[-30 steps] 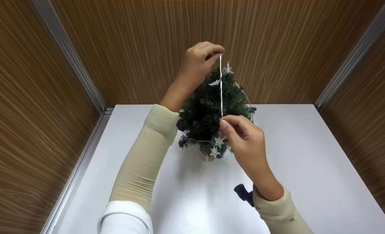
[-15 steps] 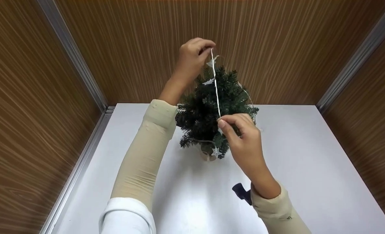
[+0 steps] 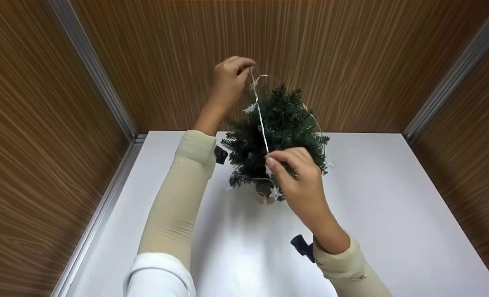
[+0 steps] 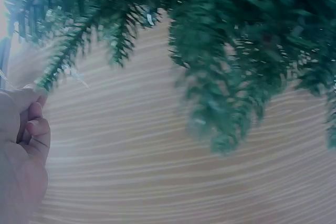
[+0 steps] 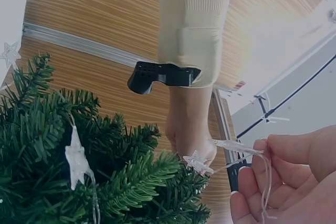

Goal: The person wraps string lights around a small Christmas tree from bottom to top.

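A string of star lights [image 3: 261,119] stretches between my two hands, leaning up to the left in front of a small green Christmas tree [image 3: 285,115]. At the upper end, beside the treetop, my left hand [image 3: 229,80] pinches the wire between thumb and fingers. My right hand [image 3: 300,175] pinches the lower end in front of the branches, and in the right wrist view loose wire hangs from its fingertips. A clear star [image 5: 196,161] dangles near the left hand, and another star [image 5: 77,163] hangs by the branches. In the left wrist view the left hand [image 4: 26,140] is at the edge.
The tree's pot [image 3: 265,197] stands on the white table [image 3: 372,214], partly hidden. More wire runs down the tree's right side to the tabletop. Brown wood-grain panels [image 3: 178,49] with metal edge strips enclose three sides. A black wrist camera [image 3: 303,247] juts from the right sleeve.
Both hands have shifted left, still pinching the wire, which has gone from upright to leaning left. The upper star and wire moved left off the treetop.
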Available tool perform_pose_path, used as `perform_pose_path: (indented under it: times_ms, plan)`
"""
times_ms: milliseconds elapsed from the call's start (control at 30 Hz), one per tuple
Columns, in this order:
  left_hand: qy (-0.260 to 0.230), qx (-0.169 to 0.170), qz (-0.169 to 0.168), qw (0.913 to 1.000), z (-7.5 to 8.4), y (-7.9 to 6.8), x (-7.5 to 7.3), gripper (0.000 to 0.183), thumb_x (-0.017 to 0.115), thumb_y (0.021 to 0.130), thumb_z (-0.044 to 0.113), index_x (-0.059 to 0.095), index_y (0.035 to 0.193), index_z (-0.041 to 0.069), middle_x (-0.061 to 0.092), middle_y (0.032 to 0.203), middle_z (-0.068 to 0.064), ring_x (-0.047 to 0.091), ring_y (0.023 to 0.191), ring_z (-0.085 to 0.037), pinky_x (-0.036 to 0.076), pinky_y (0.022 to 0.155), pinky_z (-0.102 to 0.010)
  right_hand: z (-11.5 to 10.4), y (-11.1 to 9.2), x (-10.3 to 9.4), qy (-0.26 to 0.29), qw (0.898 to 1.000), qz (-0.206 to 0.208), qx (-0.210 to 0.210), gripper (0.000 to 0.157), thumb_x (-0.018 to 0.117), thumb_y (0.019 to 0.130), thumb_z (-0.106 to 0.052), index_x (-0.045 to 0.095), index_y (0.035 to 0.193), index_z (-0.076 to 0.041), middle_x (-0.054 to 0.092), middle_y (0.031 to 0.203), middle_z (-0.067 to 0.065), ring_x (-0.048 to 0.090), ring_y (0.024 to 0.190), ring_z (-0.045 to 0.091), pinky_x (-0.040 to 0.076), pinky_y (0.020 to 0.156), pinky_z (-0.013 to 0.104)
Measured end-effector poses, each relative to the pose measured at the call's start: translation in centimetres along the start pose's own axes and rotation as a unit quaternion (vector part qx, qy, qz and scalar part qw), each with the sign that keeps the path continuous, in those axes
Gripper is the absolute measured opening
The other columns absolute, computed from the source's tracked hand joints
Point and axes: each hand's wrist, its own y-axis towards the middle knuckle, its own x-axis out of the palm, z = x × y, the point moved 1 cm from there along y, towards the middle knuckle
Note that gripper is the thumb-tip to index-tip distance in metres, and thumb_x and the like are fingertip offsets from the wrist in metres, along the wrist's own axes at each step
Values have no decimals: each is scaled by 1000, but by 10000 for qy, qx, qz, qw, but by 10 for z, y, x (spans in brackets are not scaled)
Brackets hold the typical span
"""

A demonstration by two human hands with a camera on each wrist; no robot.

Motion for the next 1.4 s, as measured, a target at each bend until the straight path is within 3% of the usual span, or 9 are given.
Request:
perform_pose_path:
  times_ms: [300, 633, 1133, 1400]
  plan:
    - [-379, -342, 30, 9987, -22, -10, -6, 14, 65, 97, 3, 76, 105, -3, 73, 107, -14, 63, 89, -15, 49, 77, -20, -5, -2, 9, 95, 9999, -66, -37, 10, 70, 95, -9, 76, 100, -4, 72, 91, 0, 58, 93, 17, 48, 82, 27]
    - [-352, -379, 40, 9987, -41, -29, -6, 15, 66, 98, 7, 77, 105, 0, 73, 105, -12, 61, 85, -14, 46, 74, -21, -3, -7, 21, 95, 9997, -232, 52, 9, 71, 95, -12, 77, 99, -8, 72, 92, -2, 58, 93, 16, 49, 82, 28]
    - [-847, -756, 80, 9935, -66, -58, -3, 15, 67, 98, 9, 76, 105, 0, 72, 105, -16, 63, 88, -28, 46, 70, -20, -4, -15, 31, 70, 9984, -544, 135, 8, 72, 95, -14, 77, 98, -9, 71, 91, -5, 56, 92, 13, 47, 81, 29]
    - [-1205, -992, 77, 9877, -73, -66, -1, 15, 68, 97, 11, 76, 106, 2, 72, 103, -12, 62, 85, -14, 49, 72, -21, -1, -20, 35, -13, 9974, -723, 24, 8, 72, 94, -14, 77, 98, -9, 70, 87, -7, 56, 87, 12, 47, 77, 27]
